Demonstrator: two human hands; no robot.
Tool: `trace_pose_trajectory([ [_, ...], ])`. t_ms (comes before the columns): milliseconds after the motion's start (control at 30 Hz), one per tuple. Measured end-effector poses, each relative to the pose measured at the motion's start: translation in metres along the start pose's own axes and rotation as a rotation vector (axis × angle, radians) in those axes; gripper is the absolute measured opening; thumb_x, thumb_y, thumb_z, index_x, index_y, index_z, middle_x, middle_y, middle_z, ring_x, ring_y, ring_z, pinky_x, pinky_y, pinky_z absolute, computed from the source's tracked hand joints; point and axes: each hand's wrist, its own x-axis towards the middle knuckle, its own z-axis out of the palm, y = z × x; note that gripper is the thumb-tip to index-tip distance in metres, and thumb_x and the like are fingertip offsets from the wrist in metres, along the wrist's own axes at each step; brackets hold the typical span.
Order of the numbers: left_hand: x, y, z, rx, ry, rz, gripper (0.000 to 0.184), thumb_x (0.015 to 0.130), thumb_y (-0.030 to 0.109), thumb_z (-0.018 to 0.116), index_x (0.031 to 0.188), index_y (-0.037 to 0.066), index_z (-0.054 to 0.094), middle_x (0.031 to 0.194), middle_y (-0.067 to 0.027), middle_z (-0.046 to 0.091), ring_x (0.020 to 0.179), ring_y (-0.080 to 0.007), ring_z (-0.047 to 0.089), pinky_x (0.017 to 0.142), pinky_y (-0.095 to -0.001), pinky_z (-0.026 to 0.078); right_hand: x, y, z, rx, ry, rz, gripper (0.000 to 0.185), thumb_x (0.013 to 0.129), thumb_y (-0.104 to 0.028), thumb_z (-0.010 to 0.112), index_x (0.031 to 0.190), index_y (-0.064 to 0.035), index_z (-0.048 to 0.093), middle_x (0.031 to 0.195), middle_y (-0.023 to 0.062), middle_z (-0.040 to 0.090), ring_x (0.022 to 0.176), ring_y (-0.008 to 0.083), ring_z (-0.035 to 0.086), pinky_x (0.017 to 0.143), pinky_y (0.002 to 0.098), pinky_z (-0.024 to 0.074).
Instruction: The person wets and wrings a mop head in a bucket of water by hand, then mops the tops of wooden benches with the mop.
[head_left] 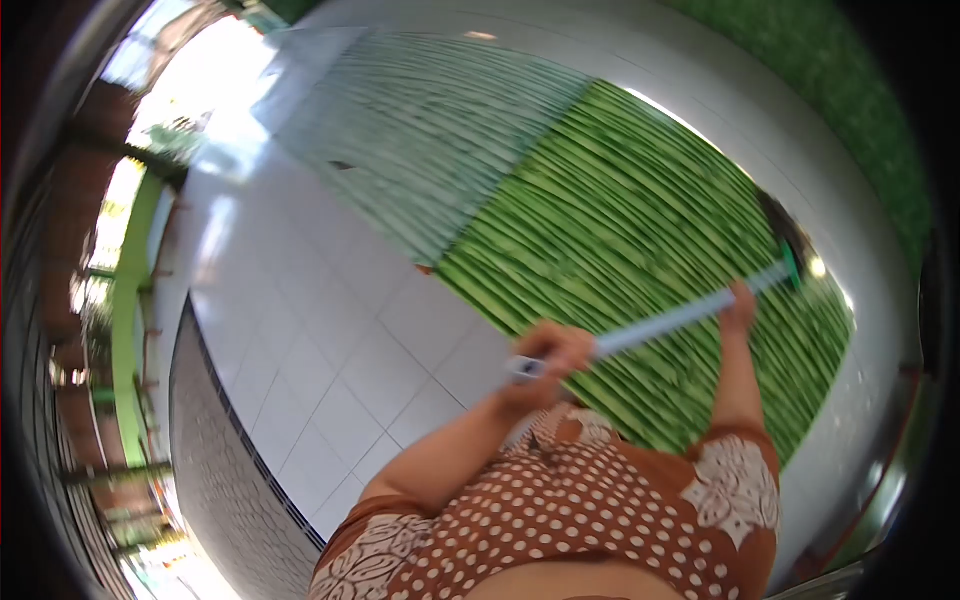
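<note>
One broom point(660, 324) is gripped in two places, its pole lying across the view over the green mat point(590, 220). By the left hand point(553, 358) the butt end is held: the fingers are curled round the pole, and the tip is left poking out at about eight o'clock. By the right hand point(738, 308) the pole is clasped much farther along, near the head; fingers are seen wrapped about it, though the thumb's place cannot be made out.

With twelve o'clock taken as the top of the view, the broom's long axis is aligned from eight o'clock, at the butt, to between two and three, at the head. The bristles point(782, 224) are found well apart from the left hand, but near the right, beyond the green collar point(793, 265), which is placed at about two o'clock from that hand. From the collar the bristles are pointed toward eleven o'clock, along the mat's edge. Whether the mat is touched by them cannot be told, the head being blurred.

The mat's stripes are slanted from ten to four o'clock and so are crossed by the pole. From the left hand, a paler mat point(440, 130) is seen at eleven o'clock, and tiles point(340, 310) between nine and ten.
</note>
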Motion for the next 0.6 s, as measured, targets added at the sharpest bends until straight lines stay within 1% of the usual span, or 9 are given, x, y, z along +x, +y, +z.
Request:
trace_pose_trajectory([
  [33, -0.011, -0.01, 0.004, -0.238, -0.073, -0.054, 0.009, 0.087, 0.016, 0.049, 0.085, 0.008, 0.046, 0.072, -0.0034, 0.051, 0.069, -0.0146, 0.045, 0.076, -0.0344, 0.039, -0.019, 0.003, -0.035, -0.147, -0.192, 0.127, 0.032, 0.081, -0.023, 0.049, 0.103, -0.0008, 0.059, 0.101, 0.0174, 0.06, 0.095, 0.0321, 0.055, 0.083, 0.0414, 0.0433],
  [100, -0.034, -0.012, 0.003, -0.161, -0.177, -0.046, 0.012, 0.086, 0.016, 0.052, 0.082, 0.004, 0.051, 0.075, -0.0051, 0.055, 0.075, -0.0148, 0.052, 0.072, -0.0306, 0.043, -0.093, 0.127, -0.012, -0.156, -0.202, 0.202, 0.034, 0.077, -0.01, 0.056, 0.11, -0.0005, 0.056, 0.108, 0.0156, 0.057, 0.101, 0.0293, 0.053, 0.088, 0.0402, 0.0424],
  [200, -0.071, 0.024, -0.022, -0.283, -0.165, -0.101, 0.016, 0.085, 0.016, 0.053, 0.078, 0.003, 0.05, 0.073, -0.0049, 0.055, 0.068, -0.0118, 0.053, 0.065, -0.0269, 0.044, -0.164, 0.0, -0.115, -0.311, -0.373, 0.16, 0.037, 0.075, -0.015, 0.06, 0.109, 0.0009, 0.056, 0.102, 0.0201, 0.058, 0.096, 0.0351, 0.054, 0.085, 0.0412, 0.043],
  [233, -0.078, 0.054, -0.042, -0.248, -0.2, -0.177, 0.016, 0.084, 0.016, 0.054, 0.077, 0.002, 0.049, 0.071, -0.0045, 0.055, 0.067, -0.0114, 0.053, 0.064, -0.0266, 0.043, -0.2, 0.009, -0.108, -0.32, -0.346, 0.044, 0.036, 0.073, -0.016, 0.062, 0.106, -0.0031, 0.056, 0.095, 0.0169, 0.06, 0.09, 0.0347, 0.056, 0.083, 0.0451, 0.0404],
  [333, -0.121, 0.113, -0.093, -0.27, -0.164, -0.238, 0.017, 0.084, 0.014, 0.055, 0.076, 0.002, 0.047, 0.065, -0.0043, 0.053, 0.063, -0.0116, 0.052, 0.064, -0.0277, 0.043, -0.265, -0.042, -0.096, -0.333, -1.07, 0.514, 0.042, 0.085, -0.039, 0.052, 0.116, -0.0116, 0.055, 0.105, 0.0164, 0.059, 0.096, 0.0318, 0.054, 0.088, 0.0511, 0.0325],
  [400, -0.146, 0.159, -0.135, -0.277, -0.143, -0.239, 0.017, 0.084, 0.014, 0.055, 0.075, 0.003, 0.046, 0.065, -0.0048, 0.053, 0.062, -0.0127, 0.052, 0.064, -0.0288, 0.043, -0.253, -0.2, -0.144, -0.42, -1.075, 0.326, 0.037, 0.086, -0.037, 0.048, 0.107, -0.0088, 0.061, 0.101, 0.0156, 0.061, 0.092, 0.0328, 0.056, 0.082, 0.0398, 0.0424],
  [500, -0.175, 0.227, -0.195, -0.286, -0.049, -0.169, 0.017, 0.084, 0.012, 0.055, 0.074, 0.003, 0.044, 0.062, -0.0056, 0.052, 0.06, -0.0145, 0.051, 0.065, -0.0318, 0.043, -0.294, -0.293, -0.136, -0.283, 0.065, -0.775, 0.037, 0.084, -0.035, 0.049, 0.106, -0.0076, 0.061, 0.102, 0.0157, 0.061, 0.092, 0.0331, 0.056, 0.082, 0.0392, 0.0432],
  [567, -0.185, 0.284, -0.235, -0.283, 0.044, -0.112, 0.015, 0.084, 0.01, 0.052, 0.073, 0.003, 0.044, 0.056, -0.0041, 0.047, 0.055, -0.0141, 0.047, 0.061, -0.0321, 0.041, -0.252, -0.411, -0.143, -0.197, -0.967, 0.026, 0.029, 0.074, -0.018, 0.062, 0.101, -0.009, 0.055, 0.084, 0.012, 0.062, 0.081, 0.0305, 0.057, 0.079, 0.0484, 0.0365],
  [600, -0.191, 0.307, -0.259, -0.279, 0.071, -0.062, 0.015, 0.084, 0.011, 0.048, 0.073, 0.005, 0.043, 0.054, -0.0038, 0.045, 0.053, -0.0148, 0.045, 0.06, -0.0326, 0.04, -0.27, -0.428, -0.114, -0.016, -0.555, -0.241, 0.015, 0.067, -0.008, 0.057, 0.082, -0.0098, 0.054, 0.06, 0.0077, 0.055, 0.063, 0.0325, 0.056, 0.065, 0.0429, 0.0317],
])
